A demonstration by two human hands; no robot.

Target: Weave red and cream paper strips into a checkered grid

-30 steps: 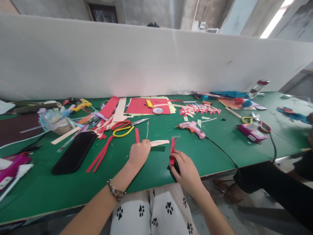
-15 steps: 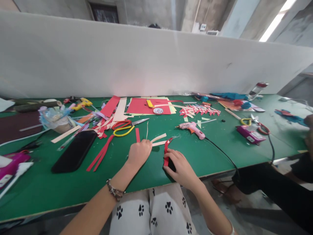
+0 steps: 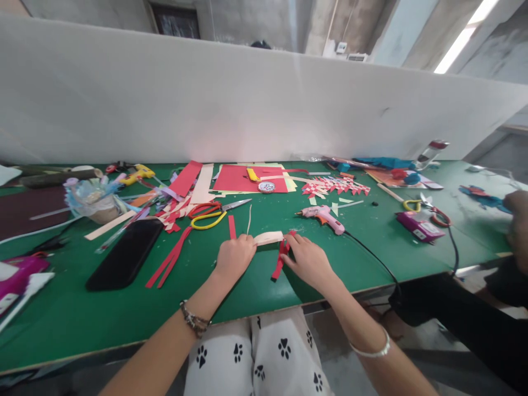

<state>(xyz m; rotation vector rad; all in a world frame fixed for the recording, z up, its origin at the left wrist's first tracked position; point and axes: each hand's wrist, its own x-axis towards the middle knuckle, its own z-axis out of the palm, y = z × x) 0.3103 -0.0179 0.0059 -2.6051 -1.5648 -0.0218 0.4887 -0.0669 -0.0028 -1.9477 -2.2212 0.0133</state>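
Note:
My left hand [image 3: 236,254] is closed on the left end of a pale, cream-coloured paper strip [image 3: 268,238], low over the green table. From the strip's right end a red paper strip [image 3: 280,260] hangs down at a slant. My right hand [image 3: 307,256] has its fingers closed around the place where the red and cream strips meet; the exact grip is partly hidden. Just beyond the left hand lie a short red strip [image 3: 232,226] and a thin pale sliver. A pink glue gun [image 3: 324,218] rests on the table beyond my right hand.
Red-and-yellow scissors [image 3: 208,213] and a black phone [image 3: 126,254] lie to the left. Red paper sheets [image 3: 231,179] and a woven red-and-white paper piece [image 3: 336,186] sit at the back. The glue gun's cord [image 3: 373,256] runs off the front edge. Another person's hand [image 3: 517,220] is at far right.
My right hand has moved up and brought the red strip against the cream strips' free ends. The cream strips, spread apart before, now lie together. My left hand has stayed in place.

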